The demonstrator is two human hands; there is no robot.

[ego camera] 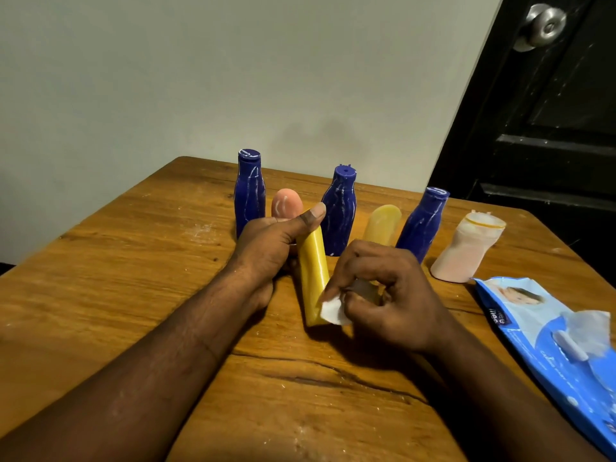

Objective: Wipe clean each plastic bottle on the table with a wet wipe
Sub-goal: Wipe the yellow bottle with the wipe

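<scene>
My left hand point(266, 251) grips the top of a yellow plastic bottle point(313, 278), thumb along its upper end, and the bottle tilts above the wooden table point(133, 261). My right hand point(386, 295) pinches a white wet wipe point(333, 311) against the bottle's lower end. Behind stand three blue bottles smeared with white marks: left point(250, 191), middle point(340, 211) and right point(421, 225). A pink bottle point(286, 201) shows behind my left hand, a second yellow bottle point(381, 225) stands between the blue ones, and a pale pink bottle point(466, 251) is at the right.
A blue wet wipe packet point(550, 341) lies at the table's right edge, a wipe sticking out of its opening. White dust specks mark the tabletop. A grey wall is behind the table. A dark door with a metal knob point(543, 26) is at the upper right.
</scene>
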